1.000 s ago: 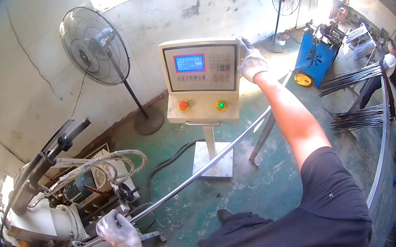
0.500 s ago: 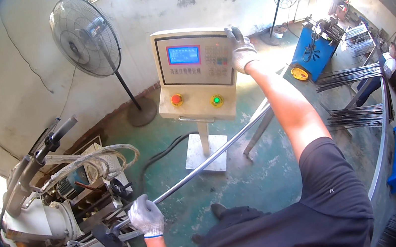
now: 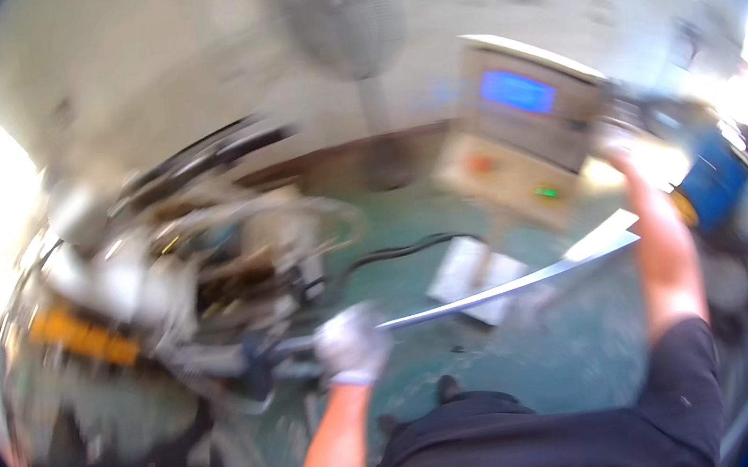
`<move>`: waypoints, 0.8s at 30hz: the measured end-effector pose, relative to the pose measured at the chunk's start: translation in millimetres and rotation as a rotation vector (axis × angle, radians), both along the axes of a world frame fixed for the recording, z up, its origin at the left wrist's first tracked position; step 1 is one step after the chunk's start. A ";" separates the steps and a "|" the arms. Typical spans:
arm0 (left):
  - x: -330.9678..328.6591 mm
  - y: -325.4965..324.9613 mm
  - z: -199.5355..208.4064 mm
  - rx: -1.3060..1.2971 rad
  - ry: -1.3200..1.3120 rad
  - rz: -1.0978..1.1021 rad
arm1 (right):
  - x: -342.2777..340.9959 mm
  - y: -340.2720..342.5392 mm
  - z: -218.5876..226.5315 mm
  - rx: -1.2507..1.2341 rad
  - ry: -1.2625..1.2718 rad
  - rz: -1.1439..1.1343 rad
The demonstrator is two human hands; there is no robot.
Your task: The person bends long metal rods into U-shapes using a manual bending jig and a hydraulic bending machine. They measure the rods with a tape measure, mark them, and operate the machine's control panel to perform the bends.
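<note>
A long, shiny metal tube [image 3: 495, 293] runs from the machine at left toward my right arm. My left hand [image 3: 352, 345], in a pale work glove, is closed round it close to the machine's end. A beige control box [image 3: 512, 135] on a stand has a lit blue screen, a red button and a lit green button. Against its right edge is my gloved right hand [image 3: 612, 138]; motion blur smears its fingers.
The machine [image 3: 163, 280], with hoses and a yellow part, fills the left side. Behind stand a floor fan [image 3: 351, 24] and the wall. A blue machine [image 3: 715, 179] is at right. A blurred dark shape [image 3: 112, 466] lies at lower left. A black cable [image 3: 409, 250] crosses the green floor.
My view has swung left, so the control box, fan and machine sit farther right in the picture, and everything is blurred. My left hand stays at the tube, my right at the box's edge.
</note>
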State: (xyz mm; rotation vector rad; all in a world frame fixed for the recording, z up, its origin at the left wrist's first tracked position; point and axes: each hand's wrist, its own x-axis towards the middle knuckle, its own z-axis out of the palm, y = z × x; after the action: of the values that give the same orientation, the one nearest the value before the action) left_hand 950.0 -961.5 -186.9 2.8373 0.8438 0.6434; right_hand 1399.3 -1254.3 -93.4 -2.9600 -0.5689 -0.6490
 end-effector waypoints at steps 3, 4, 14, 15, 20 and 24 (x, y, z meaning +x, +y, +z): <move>15.2 -14.2 1.1 0.016 -0.055 -0.050 | 45.1 -59.5 -11.0 -0.119 0.021 0.009; 10.2 -17.1 -5.2 0.060 -0.117 -0.065 | 54.8 -62.5 -18.2 -0.145 0.031 0.021; 1.2 -15.6 -14.7 0.016 -0.264 -0.018 | 139.9 -62.0 -65.9 0.316 -0.114 0.376; 1.9 -16.0 -15.9 0.011 -0.272 -0.018 | 144.3 -66.2 -64.2 0.314 -0.108 0.361; 5.3 -14.0 -16.2 0.013 -0.272 -0.026 | 142.5 -59.9 -66.5 0.321 -0.120 0.353; 2.9 -13.4 -15.1 -0.022 -0.228 -0.017 | 138.1 -57.1 -66.2 0.322 -0.117 0.350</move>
State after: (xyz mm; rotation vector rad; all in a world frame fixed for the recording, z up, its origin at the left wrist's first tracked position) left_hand 952.9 -974.9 -202.0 2.6811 0.7812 0.9268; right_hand 1537.4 -1311.4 -159.6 -2.4570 -0.8723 -0.7910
